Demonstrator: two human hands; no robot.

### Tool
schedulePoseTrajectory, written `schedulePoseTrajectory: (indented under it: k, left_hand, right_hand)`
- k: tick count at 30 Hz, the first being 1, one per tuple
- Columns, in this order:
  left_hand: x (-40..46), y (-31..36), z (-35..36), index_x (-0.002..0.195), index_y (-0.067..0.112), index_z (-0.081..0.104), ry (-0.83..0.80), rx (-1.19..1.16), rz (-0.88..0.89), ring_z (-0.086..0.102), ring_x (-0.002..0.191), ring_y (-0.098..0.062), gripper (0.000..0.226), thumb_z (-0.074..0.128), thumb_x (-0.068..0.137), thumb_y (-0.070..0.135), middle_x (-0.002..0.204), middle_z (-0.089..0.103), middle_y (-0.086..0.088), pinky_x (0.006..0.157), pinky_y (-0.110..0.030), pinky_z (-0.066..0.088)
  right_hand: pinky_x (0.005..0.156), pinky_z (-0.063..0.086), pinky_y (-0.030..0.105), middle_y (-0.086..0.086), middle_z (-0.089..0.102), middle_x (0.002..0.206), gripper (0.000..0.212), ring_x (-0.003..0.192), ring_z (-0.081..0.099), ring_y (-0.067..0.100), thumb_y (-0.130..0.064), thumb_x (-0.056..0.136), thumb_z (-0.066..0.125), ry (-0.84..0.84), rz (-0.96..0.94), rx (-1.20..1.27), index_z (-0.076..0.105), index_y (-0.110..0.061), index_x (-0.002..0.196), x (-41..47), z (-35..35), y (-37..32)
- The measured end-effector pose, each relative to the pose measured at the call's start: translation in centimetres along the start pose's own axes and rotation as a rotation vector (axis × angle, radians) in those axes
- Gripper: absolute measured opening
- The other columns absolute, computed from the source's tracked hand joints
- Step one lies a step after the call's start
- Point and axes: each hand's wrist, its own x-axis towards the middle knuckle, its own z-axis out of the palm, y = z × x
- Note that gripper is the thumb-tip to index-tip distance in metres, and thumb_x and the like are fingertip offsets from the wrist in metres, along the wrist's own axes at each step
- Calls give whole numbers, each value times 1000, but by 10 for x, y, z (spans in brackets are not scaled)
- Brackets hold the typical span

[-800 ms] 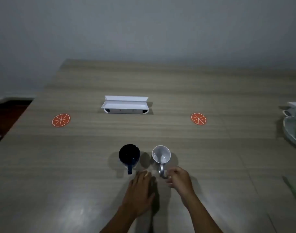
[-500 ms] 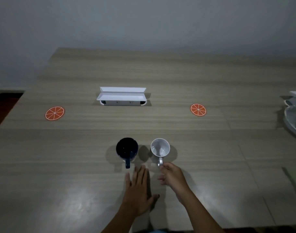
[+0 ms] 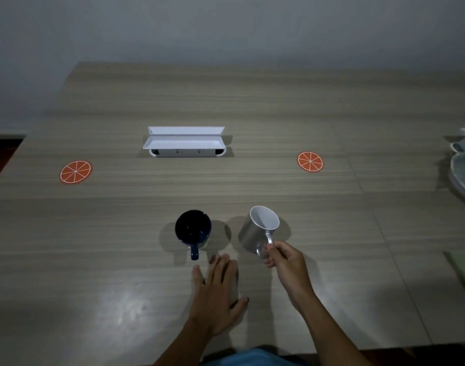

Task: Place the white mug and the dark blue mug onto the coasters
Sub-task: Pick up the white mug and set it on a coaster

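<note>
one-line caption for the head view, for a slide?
Right hand tilts the white mug by its handle; left hand open beside the dark blue mug; both orange coasters bare.

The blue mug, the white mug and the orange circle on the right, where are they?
dark blue mug point(image 3: 193, 228): head view, dark inside of the cup.
white mug point(image 3: 255, 235): head view, outer side wall.
right coaster point(image 3: 310, 161): head view, its centre.
</note>
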Motion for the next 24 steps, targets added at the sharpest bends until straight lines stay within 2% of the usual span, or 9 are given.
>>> schedulePoseTrajectory:
  k: [2,4,9,12,14,17,21,24]
  left_hand:
    - [6,6,0,154,21,24,-11,-30,-13,5,155,-24,89,44,83,70,167,18,-4,117,-67,-3]
    - [17,13,-4,153,20,26,-11,-39,-2,6,155,-24,88,44,83,70,166,21,-5,117,-71,4]
    - [66,44,-17,157,19,5,-36,-16,25,-9,155,-26,94,30,88,76,169,-1,-5,117,-66,-3]
    - [106,59,-24,156,20,-10,-68,-21,24,-20,152,-28,99,25,87,81,167,-16,-4,117,-65,-7]
    - [130,65,-29,156,21,-14,-74,-29,18,-23,150,-29,102,23,85,84,166,-20,-2,116,-66,-10]
    - [162,73,-36,156,20,-14,-67,-33,1,-21,151,-32,103,23,84,84,166,-20,-2,114,-65,-13]
    - [199,84,-32,157,20,-8,-78,-29,-8,-17,153,-33,102,21,84,85,168,-14,-2,115,-71,-5]
    - [213,92,-18,158,22,1,-41,4,-50,-12,154,-30,99,18,84,86,169,-6,-1,114,-74,0]
  right_hand:
    - [59,52,17,11,76,77,21,58,59,6,-9,98,61,28,-27,-27,74,-13,82,4,-10,-3]
    - [62,54,18,16,77,82,18,60,63,8,-12,98,61,51,-49,-58,75,-11,87,10,-20,-6]
    - [76,58,37,13,78,84,18,70,69,15,-17,99,61,127,-68,-63,76,-15,90,36,-51,-15]
    - [74,58,34,10,77,82,18,69,69,14,-17,99,61,165,-73,-76,76,-17,89,54,-68,-19]
    - [72,56,32,9,77,82,17,67,68,13,-17,99,61,185,-74,-76,76,-16,90,68,-78,-23]
    - [74,56,34,9,77,82,16,67,68,13,-16,98,61,207,-79,-66,76,-15,91,92,-89,-30]
    - [79,58,41,7,77,82,17,69,69,12,-17,98,62,231,-94,-62,76,-18,89,128,-103,-38]
    - [78,58,39,4,77,81,19,70,69,12,-16,97,62,250,-110,-40,76,-21,86,157,-112,-46]
